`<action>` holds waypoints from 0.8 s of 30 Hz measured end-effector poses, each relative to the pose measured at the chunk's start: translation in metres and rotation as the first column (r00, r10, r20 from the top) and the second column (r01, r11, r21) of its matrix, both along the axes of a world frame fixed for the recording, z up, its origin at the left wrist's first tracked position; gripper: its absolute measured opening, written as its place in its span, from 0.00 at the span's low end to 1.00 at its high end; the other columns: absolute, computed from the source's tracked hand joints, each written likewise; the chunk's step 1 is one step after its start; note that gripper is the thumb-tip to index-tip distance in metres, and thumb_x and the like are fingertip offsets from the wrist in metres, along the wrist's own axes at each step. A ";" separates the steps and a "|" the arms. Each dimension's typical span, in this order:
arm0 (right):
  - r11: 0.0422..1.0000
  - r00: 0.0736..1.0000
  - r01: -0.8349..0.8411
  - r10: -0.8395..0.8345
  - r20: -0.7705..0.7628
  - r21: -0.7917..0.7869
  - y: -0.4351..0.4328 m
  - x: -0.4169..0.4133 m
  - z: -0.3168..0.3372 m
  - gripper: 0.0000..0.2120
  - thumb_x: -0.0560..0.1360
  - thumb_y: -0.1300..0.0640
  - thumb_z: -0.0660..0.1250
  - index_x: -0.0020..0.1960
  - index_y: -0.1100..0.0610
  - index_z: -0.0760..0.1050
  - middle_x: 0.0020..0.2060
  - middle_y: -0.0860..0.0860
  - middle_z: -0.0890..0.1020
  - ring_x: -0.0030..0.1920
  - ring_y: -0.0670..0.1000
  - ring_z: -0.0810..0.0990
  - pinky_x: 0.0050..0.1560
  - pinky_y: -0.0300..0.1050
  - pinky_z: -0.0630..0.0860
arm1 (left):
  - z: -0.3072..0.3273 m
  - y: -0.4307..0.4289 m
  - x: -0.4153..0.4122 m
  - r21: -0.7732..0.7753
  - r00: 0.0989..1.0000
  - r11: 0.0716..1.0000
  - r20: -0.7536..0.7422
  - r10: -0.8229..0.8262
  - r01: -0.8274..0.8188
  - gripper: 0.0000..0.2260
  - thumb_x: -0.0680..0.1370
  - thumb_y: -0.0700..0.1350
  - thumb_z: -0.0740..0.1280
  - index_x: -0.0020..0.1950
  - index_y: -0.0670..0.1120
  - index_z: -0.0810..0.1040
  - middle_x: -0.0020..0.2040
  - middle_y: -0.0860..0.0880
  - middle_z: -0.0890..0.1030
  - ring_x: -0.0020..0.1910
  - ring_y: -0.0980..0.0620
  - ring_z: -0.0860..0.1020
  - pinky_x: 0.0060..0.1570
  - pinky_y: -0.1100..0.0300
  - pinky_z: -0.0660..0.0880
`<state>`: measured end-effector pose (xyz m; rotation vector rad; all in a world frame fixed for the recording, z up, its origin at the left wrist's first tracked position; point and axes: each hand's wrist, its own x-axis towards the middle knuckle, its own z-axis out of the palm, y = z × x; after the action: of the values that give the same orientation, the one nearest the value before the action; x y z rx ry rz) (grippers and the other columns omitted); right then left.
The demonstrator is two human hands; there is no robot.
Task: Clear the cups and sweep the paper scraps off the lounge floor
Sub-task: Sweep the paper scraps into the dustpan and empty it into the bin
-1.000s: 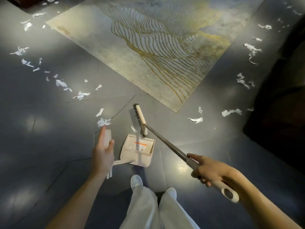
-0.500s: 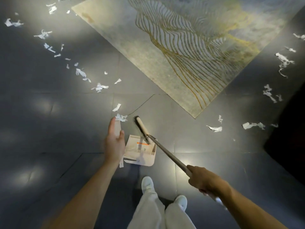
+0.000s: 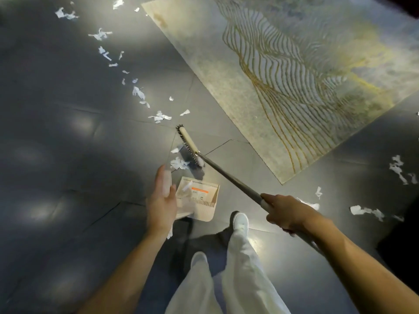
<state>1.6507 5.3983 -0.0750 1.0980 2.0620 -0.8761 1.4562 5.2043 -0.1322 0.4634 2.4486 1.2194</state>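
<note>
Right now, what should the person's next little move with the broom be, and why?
Probably draw the broom toward the dustpan: paper scraps lie just by its bristles, short of the pan's mouth, and the right hand grips the handle.

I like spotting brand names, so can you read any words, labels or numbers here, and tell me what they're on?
On the dustpan, an orange label: one white line of print, too blurred to read.
Below that label, small dark marks: too small to read.
Nothing else shows writing.
</note>
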 end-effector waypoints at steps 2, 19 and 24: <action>0.998 0.999 -0.032 0.033 -0.018 0.048 0.020 -0.021 -0.005 0.17 0.78 0.60 0.62 0.65 0.48 0.67 0.39 0.50 0.76 0.30 0.47 0.75 0.21 0.31 0.68 | -0.005 -0.001 0.000 -0.016 0.996 0.996 0.009 0.086 -0.086 0.27 0.80 0.44 0.64 0.68 0.72 0.59 0.63 0.48 0.76 0.52 0.38 0.80 0.44 0.40 0.80; 0.936 0.935 -0.351 0.349 0.062 0.027 0.176 -0.202 -0.079 0.16 0.77 0.61 0.65 0.64 0.56 0.70 0.42 0.51 0.76 0.31 0.46 0.74 0.21 0.35 0.66 | -0.030 0.101 -0.085 -0.101 0.837 0.832 -0.039 0.545 -0.546 0.24 0.80 0.43 0.63 0.70 0.66 0.64 0.58 0.44 0.80 0.36 0.45 0.79 0.25 0.65 0.73; 0.921 0.914 -0.356 0.378 0.145 -0.155 0.211 -0.170 -0.067 0.03 0.79 0.58 0.64 0.50 0.52 0.71 0.35 0.48 0.74 0.27 0.43 0.71 0.19 0.31 0.65 | -0.022 0.121 -0.117 -0.154 0.794 0.786 0.013 0.608 -0.599 0.25 0.81 0.45 0.62 0.75 0.62 0.61 0.58 0.47 0.79 0.41 0.43 0.80 0.39 0.50 0.81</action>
<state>1.4807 5.6091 -0.1419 0.6599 1.9515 -0.6838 1.3396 5.3250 -0.1543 -0.4466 2.6940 1.2310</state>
